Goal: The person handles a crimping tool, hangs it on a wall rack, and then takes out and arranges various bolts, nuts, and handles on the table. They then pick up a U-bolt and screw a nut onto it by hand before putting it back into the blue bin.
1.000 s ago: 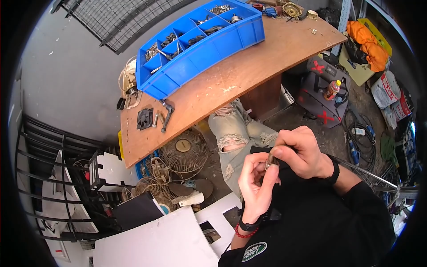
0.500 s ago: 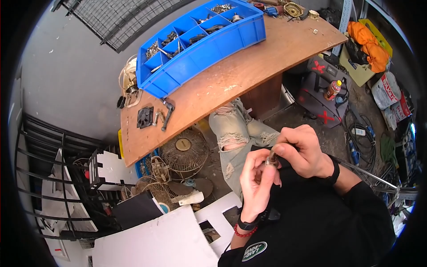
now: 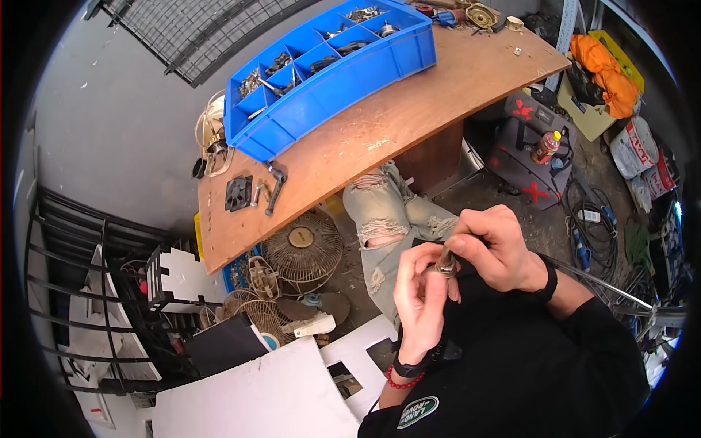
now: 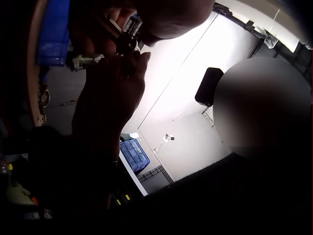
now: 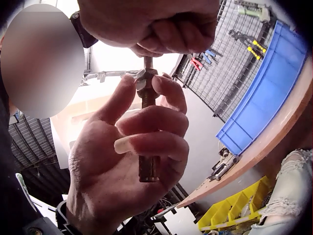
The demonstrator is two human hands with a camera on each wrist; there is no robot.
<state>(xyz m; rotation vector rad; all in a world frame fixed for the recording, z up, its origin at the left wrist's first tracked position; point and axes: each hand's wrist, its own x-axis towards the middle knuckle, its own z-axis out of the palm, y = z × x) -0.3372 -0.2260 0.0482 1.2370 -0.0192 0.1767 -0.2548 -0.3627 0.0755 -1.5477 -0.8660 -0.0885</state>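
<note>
Both hands are on a metal expansion bolt (image 5: 148,169) with a nut (image 5: 145,80) on its threaded shank, held in front of the black shirt. My left hand (image 3: 421,297) grips it: thumb and forefinger sit at the nut while other fingers curl round the lower shank, seen in the right wrist view. From above, my right hand (image 3: 493,250) pinches the top end, its fingertips hiding that end. The left wrist view is dark, with the hands mostly in silhouette.
A wooden table (image 3: 409,135) stands ahead, bearing a blue divided bin (image 3: 328,91) of metal parts. Near its left end lie a black square fan (image 3: 239,193), small bolts (image 3: 255,196) and a ratchet wrench (image 3: 275,190). Old fans (image 3: 301,244) stand below; a white panel (image 3: 255,394) lies lower left.
My left thumb and fingers have shifted at the nut, which shows more now than a second ago. The right hand keeps its pinch in nearly the same place.
</note>
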